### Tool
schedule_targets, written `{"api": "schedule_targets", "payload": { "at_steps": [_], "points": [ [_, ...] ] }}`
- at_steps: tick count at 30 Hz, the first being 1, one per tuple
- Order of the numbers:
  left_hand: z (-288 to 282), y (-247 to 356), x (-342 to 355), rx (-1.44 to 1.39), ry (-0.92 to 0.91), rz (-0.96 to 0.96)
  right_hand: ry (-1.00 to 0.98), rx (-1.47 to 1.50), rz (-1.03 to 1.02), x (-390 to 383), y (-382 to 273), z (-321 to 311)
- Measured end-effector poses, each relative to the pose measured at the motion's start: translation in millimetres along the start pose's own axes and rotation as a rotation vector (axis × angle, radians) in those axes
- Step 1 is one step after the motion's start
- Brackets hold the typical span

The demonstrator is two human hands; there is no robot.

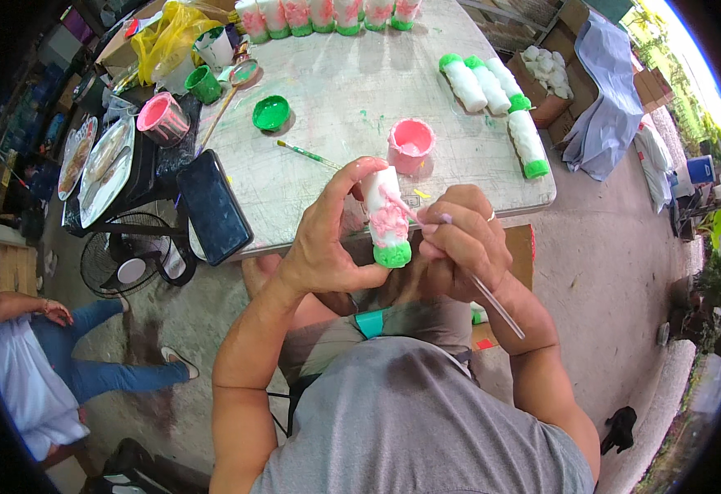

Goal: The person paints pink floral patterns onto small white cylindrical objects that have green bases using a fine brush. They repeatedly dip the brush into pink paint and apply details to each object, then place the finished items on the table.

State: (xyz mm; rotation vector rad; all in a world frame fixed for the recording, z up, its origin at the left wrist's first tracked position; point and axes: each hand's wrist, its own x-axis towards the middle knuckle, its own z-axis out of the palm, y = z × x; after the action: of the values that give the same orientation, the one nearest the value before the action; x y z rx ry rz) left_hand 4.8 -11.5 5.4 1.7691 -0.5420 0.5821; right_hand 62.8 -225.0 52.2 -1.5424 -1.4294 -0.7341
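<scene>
My left hand (327, 226) holds a white foam-like cylinder (383, 185) by its two ends, thumb at the green end and fingers at the white one. Pink paint covers part of its side. In my right hand (463, 235) is a thin paintbrush (490, 298), its pink tip touching the cylinder near the white end. Just beyond stands a pink paint cup (411, 146) on the table. A second brush with a green handle (307, 154) lies to the left of that cup.
Pink-and-white pieces with green bases (323, 16) line the table's far edge. White cylinders with green ends (527, 144) lie at the right. A phone (214, 206), green lid (271, 114) and pink-streaked can (163, 119) are at left, above a fan (126, 253). Another person (31, 370) is at lower left.
</scene>
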Motion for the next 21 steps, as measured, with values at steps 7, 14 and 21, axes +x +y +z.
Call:
{"api": "schedule_targets", "payload": {
  "at_steps": [7, 14, 21],
  "points": [
    [-0.3, 0.4, 1.6, 0.046, -0.017, 0.021, 0.064, -0.056, 0.234, -1.8, -8.2, -4.7],
    [0.0, 0.8, 1.4, 0.021, -0.022, -0.003, 0.187, 0.164, 0.6, 10.7, 8.3, 1.5],
    [-1.5, 2.3, 1.3, 0.03, -0.024, -0.021, 0.231, 0.248, 0.656, 6.7, 6.3, -0.3]
  ]
}}
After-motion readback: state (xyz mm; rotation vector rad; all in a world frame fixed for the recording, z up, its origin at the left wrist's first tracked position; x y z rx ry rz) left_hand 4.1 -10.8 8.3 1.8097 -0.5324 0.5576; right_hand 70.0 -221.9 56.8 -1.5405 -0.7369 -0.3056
